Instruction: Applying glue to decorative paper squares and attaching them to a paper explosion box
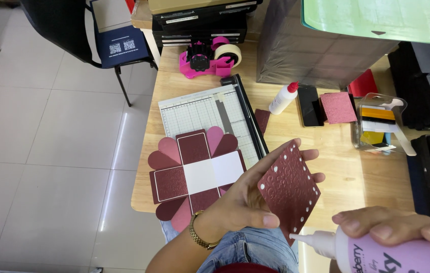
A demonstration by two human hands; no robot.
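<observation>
My left hand (255,194) holds a square of dark red embossed card (290,189) with white glue dots along its edges, tilted up over the table edge. My right hand (396,227) grips a lilac glue bottle (381,255) whose white nozzle points left, close to the card's lower corner. On the wooden table (346,167) to the left lies an unfolded dark red and pink paper box layout (194,172) with a white centre and heart-shaped flaps.
A paper trimmer (215,114) lies behind the layout. Further back sit a pink tape dispenser (210,58), a small white glue bottle (283,97), a phone (310,105), a pink glitter square (338,107) and a clear box of tools (379,126). A black chair (98,35) stands at left.
</observation>
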